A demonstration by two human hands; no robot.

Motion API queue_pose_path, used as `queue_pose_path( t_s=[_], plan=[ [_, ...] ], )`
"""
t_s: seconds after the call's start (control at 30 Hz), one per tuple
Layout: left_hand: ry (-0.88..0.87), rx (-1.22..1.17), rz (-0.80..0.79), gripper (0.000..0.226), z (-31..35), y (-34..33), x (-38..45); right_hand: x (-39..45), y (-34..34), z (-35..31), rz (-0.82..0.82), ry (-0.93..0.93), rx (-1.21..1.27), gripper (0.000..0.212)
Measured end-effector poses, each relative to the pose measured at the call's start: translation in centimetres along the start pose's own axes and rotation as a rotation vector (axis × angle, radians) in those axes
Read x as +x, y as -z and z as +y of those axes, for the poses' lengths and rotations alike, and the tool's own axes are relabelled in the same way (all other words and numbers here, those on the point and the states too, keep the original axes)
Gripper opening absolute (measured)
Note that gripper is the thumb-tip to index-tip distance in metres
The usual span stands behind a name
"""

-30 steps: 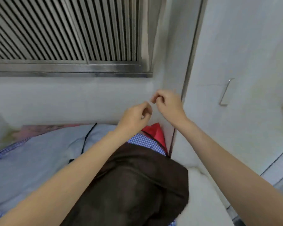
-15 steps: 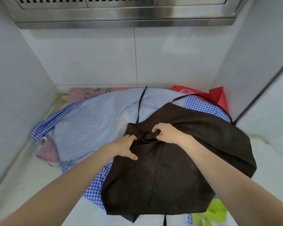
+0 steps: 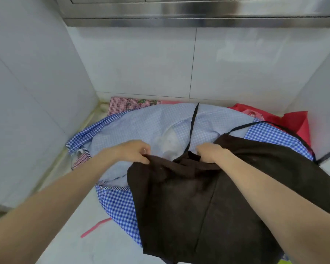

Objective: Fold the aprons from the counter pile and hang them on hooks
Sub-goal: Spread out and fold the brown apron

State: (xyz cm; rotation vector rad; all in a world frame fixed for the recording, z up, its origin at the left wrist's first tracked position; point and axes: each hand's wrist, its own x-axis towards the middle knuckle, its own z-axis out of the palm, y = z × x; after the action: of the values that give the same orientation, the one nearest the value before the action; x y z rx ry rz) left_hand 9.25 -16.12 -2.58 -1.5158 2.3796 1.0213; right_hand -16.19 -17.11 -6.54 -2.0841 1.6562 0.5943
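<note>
Gripping: left hand pinches the top left corner of the brown apron, fingers curled on the cloth edge; right hand clamps the bunched top edge beside the black strap. Hands stand apart, the upper hem sagging between them. Location of item: brown apron lies on top of the pile, on the counter, draped over the pale checked apron and the blue checked apron; its right side spreads toward the wall, its lower hem runs out of view. Other stock in pile: red checked cloth at the back, red cloth at the back right, pink strip loose on the counter. Straps: one runs straight back over the pale apron, a second loops off to the right over the blue check. Handling advice, as judgement: draw the two corners level and taut so the hem straightens, lift clear of the cloths beneath so none drag along, gather both straps inward before folding so they do not snag or trail. Containers: none visible; no basket, bin or hook appears in view. Steel hood edge overhead.
</note>
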Motion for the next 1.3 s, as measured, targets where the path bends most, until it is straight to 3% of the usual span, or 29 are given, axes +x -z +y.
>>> queue_pose_path(
  t_s=[0.07, 0.13, 0.2, 0.33, 0.4, 0.5, 0.57, 0.6, 0.67, 0.73, 0.8, 0.87, 0.93, 1.0, 1.07, 1.13, 1.2, 1.3],
  plan=[
    [0.156, -0.051, 0.268, 0.028, -1.6, 3.4, -0.4, -1.1, 4.0, 2.2, 0.098, -0.065, 0.061, 0.017],
    [0.242, -0.243, 0.572, 0.027, -2.2, 6.8, -1.0, -2.9, 9.3, 4.9, 0.312, -0.151, 0.206, 0.022],
    [0.256, -0.387, 0.769, 0.023, -0.8, 10.1, -0.9, -5.6, 14.7, 6.8, 0.620, -0.235, 0.406, 0.028],
    [0.096, -0.213, 1.065, 0.011, 8.0, 16.9, -0.5, -14.7, 24.4, 8.2, 1.308, -0.205, 0.465, 0.020],
    [-0.034, -0.348, 1.146, 0.014, 12.2, 19.2, -1.1, -19.9, 27.1, 7.4, 1.541, -0.164, 0.388, 0.017],
    [-0.179, -0.666, 1.136, 0.016, 14.9, 21.0, -2.8, -25.7, 28.3, 5.7, 1.795, -0.114, 0.311, 0.017],
    [-0.242, -0.922, 1.128, 0.016, 14.4, 21.1, -4.1, -27.2, 27.7, 3.7, 1.869, -0.026, 0.276, 0.020],
    [-0.241, -1.022, 1.153, 0.017, 13.6, 21.1, -4.6, -27.3, 27.2, 2.4, 1.816, 0.044, 0.212, 0.020],
    [-0.111, -1.089, 1.162, 0.021, 8.6, 19.8, -4.9, -26.2, 24.5, -1.1, 1.453, 0.193, 0.104, 0.016],
    [0.184, -0.820, 1.070, 0.030, 1.8, 17.0, -5.0, -23.5, 19.8, -5.3, 0.944, 0.278, 0.079, 0.016],
    [0.431, -0.436, 0.850, 0.049, -3.3, 13.6, -5.3, -19.9, 13.9, -9.2, 0.622, 0.285, 0.092, 0.016],
    [0.474, -0.138, 0.709, 0.059, -4.2, 9.1, -6.2, -16.0, 8.3, -12.0, 0.491, 0.252, 0.106, 0.014],
    [0.376, 0.152, 0.549, 0.070, -1.8, 4.2, -7.6, -12.9, 4.1, -14.1, 0.412, 0.190, 0.082, 0.021],
    [0.107, 0.132, 0.347, 0.074, 1.2, -0.4, -8.5, -11.5, 1.4, -15.7, 0.392, 0.155, 0.083, 0.030],
    [-0.021, -0.032, 0.230, 0.061, 2.7, -4.0, -9.3, -10.9, -0.2, -17.0, 0.375, 0.142, 0.120, 0.034],
    [0.009, -0.081, 0.285, 0.041, 2.9, -5.7, -9.3, -10.8, -1.0, -17.0, 0.350, 0.124, 0.150, 0.032],
    [0.031, 0.026, 0.360, 0.022, 2.5, -6.1, -9.1, -10.9, -1.7, -16.0, 0.317, 0.085, 0.191, 0.027],
    [-0.019, 0.018, 0.395, 0.007, 1.7, -5.3, -9.1, -10.9, -3.8, -13.9, 0.156, -0.007, 0.232, 0.022]
  ],
)
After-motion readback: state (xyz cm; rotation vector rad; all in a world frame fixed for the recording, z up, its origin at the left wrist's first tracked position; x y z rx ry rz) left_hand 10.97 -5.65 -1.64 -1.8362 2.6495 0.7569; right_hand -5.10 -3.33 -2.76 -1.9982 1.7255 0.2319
